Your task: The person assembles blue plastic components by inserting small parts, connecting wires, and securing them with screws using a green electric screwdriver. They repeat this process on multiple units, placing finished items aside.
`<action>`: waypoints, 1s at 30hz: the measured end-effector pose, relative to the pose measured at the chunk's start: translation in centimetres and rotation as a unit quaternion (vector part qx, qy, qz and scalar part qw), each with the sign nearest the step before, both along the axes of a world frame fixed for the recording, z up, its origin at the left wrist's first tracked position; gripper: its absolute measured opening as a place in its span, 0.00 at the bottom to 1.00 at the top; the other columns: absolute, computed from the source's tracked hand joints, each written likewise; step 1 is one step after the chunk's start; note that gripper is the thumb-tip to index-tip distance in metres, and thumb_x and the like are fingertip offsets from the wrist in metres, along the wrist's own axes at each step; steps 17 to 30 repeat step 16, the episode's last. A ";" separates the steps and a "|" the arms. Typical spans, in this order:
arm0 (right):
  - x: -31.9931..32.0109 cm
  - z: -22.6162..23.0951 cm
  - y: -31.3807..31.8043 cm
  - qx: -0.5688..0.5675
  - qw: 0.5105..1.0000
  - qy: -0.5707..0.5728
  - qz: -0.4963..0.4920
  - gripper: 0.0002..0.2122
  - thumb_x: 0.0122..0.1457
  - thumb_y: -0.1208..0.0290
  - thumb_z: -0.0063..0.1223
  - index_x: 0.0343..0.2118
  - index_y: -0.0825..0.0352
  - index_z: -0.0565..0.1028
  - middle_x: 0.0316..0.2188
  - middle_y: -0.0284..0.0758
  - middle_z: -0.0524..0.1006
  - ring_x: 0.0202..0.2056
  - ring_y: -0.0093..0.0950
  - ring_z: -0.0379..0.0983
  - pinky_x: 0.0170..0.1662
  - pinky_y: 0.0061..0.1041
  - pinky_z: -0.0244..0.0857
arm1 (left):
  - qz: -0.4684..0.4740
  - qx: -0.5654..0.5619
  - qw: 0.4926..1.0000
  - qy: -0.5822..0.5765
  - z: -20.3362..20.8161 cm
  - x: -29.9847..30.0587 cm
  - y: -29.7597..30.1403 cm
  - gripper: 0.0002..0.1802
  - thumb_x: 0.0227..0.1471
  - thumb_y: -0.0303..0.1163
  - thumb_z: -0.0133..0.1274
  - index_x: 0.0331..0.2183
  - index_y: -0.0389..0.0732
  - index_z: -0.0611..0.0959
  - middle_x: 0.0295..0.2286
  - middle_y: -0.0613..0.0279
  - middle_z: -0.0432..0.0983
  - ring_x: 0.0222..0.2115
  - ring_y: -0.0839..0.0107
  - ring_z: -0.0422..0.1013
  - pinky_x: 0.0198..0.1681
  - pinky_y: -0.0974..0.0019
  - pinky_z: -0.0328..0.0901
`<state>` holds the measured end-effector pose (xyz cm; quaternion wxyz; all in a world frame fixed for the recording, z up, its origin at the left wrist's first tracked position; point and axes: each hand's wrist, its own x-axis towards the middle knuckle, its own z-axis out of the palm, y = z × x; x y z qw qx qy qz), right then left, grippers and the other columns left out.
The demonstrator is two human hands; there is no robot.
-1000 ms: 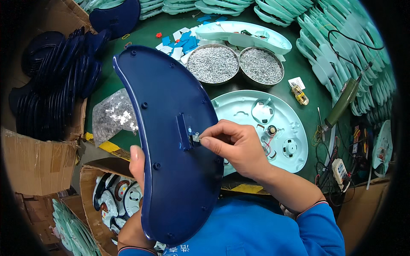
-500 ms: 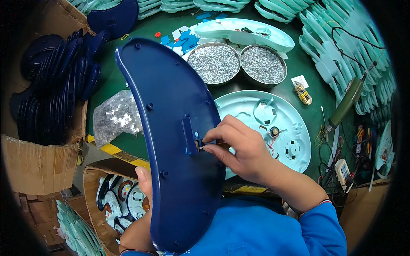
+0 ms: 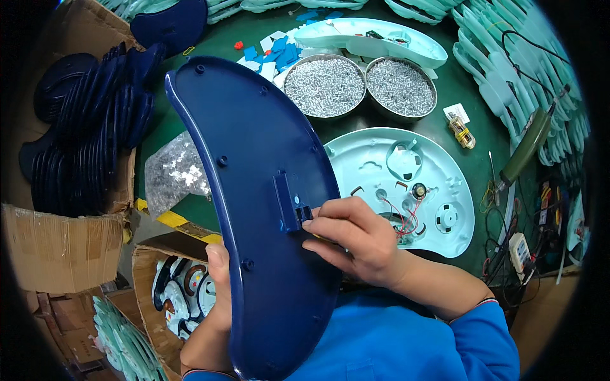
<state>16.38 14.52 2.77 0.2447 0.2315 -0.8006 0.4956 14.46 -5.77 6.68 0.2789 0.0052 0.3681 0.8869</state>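
A dark blue curved plastic panel [image 3: 273, 133] stands tilted before me, its inner side with small posts facing up. My left hand [image 3: 219, 286] is closed round its left edge; the thumb shows and the other fingers are hidden behind it. Near the panel's right edge is a raised rectangular compartment [image 3: 287, 202] with small dark slots beside it. My right hand [image 3: 362, 241] is at those slots, fingers curled, the index fingertip touching there and the thumb a little apart. A small yellowish bit shows between these fingers, too hidden to name.
A mint-green shell [image 3: 457, 190] with a speaker and red wires lies behind my right hand. Two bowls of screws [image 3: 325, 86] [image 3: 401, 87] stand beyond. Dark blue panels [image 3: 82, 146] fill a carton at left. A green electric screwdriver [image 3: 527, 146] hangs at right.
My right thumb has come away from the index finger, and the small metallic piece at the fingertips no longer shows. The dark slots are now uncovered. My left hand keeps its hold.
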 end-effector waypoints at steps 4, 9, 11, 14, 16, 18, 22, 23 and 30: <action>0.0 -0.9 -0.2 0.049 0.992 0.114 -0.028 0.14 0.49 0.75 0.69 0.41 0.69 0.81 0.35 0.40 0.78 0.32 0.33 0.79 0.34 0.27 0.75 | -0.003 -0.075 0.997 0.021 0.6 -0.1 0.4 0.65 0.45 0.76 0.48 0.67 0.41 0.44 0.57 0.50 0.61 0.52 0.59 0.64 0.56 0.56 0.62; -2.4 1.4 2.5 0.060 0.994 -0.092 -0.005 0.09 0.51 0.74 0.68 0.36 0.64 0.80 0.34 0.36 0.76 0.37 0.35 0.76 0.39 0.31 0.71 | 0.006 -0.238 0.969 0.058 4.2 1.9 0.5 0.69 0.44 0.76 0.53 0.68 0.41 0.41 0.57 0.51 0.60 0.52 0.61 0.63 0.55 0.57 0.62; -3.4 0.0 4.3 0.201 0.963 -0.178 0.018 0.09 0.53 0.70 0.66 0.36 0.64 0.80 0.35 0.37 0.75 0.42 0.39 0.73 0.43 0.36 0.71 | -0.024 -0.281 0.956 0.077 4.6 1.8 1.6 0.71 0.43 0.76 0.55 0.68 0.41 0.39 0.57 0.51 0.59 0.52 0.61 0.62 0.55 0.58 0.62; -4.9 -2.0 2.8 0.287 0.924 -0.214 0.135 0.08 0.52 0.68 0.66 0.33 0.64 0.82 0.36 0.37 0.76 0.46 0.39 0.72 0.47 0.39 0.70 | -0.016 -0.322 0.942 0.092 6.4 3.2 1.9 0.74 0.42 0.76 0.58 0.68 0.41 0.37 0.57 0.51 0.58 0.52 0.62 0.62 0.55 0.58 0.61; -5.4 -2.9 2.5 0.278 0.925 -0.219 0.139 0.07 0.52 0.70 0.66 0.32 0.65 0.82 0.33 0.38 0.76 0.41 0.39 0.74 0.44 0.39 0.70 | -0.020 -0.320 0.942 0.101 6.5 3.4 2.0 0.75 0.41 0.76 0.59 0.68 0.41 0.36 0.57 0.52 0.58 0.52 0.62 0.61 0.55 0.59 0.61; -5.4 -2.9 2.5 0.278 0.925 -0.219 0.139 0.07 0.52 0.70 0.66 0.32 0.65 0.82 0.33 0.38 0.76 0.41 0.39 0.74 0.44 0.39 0.70 | -0.020 -0.320 0.942 0.101 6.5 3.4 2.0 0.75 0.41 0.76 0.59 0.68 0.41 0.36 0.57 0.52 0.58 0.52 0.62 0.61 0.55 0.59 0.61; -5.4 -2.9 2.5 0.278 0.925 -0.219 0.139 0.07 0.52 0.70 0.66 0.32 0.65 0.82 0.33 0.38 0.76 0.41 0.39 0.74 0.44 0.39 0.70 | -0.020 -0.320 0.942 0.101 6.5 3.4 2.0 0.75 0.41 0.76 0.59 0.68 0.41 0.36 0.57 0.52 0.58 0.52 0.62 0.61 0.55 0.59 0.61; -5.4 -2.9 2.5 0.278 0.925 -0.219 0.139 0.07 0.52 0.70 0.66 0.32 0.65 0.82 0.33 0.38 0.76 0.41 0.39 0.74 0.44 0.39 0.70 | -0.020 -0.320 0.942 0.101 6.5 3.4 2.0 0.75 0.41 0.76 0.59 0.68 0.41 0.36 0.57 0.52 0.58 0.52 0.62 0.61 0.55 0.59 0.61; -5.4 -2.9 2.5 0.278 0.925 -0.219 0.139 0.07 0.52 0.70 0.66 0.32 0.65 0.82 0.33 0.38 0.76 0.41 0.39 0.74 0.44 0.39 0.70 | -0.020 -0.320 0.942 0.101 6.5 3.4 2.0 0.75 0.41 0.76 0.59 0.68 0.41 0.36 0.57 0.52 0.58 0.52 0.62 0.61 0.55 0.59 0.61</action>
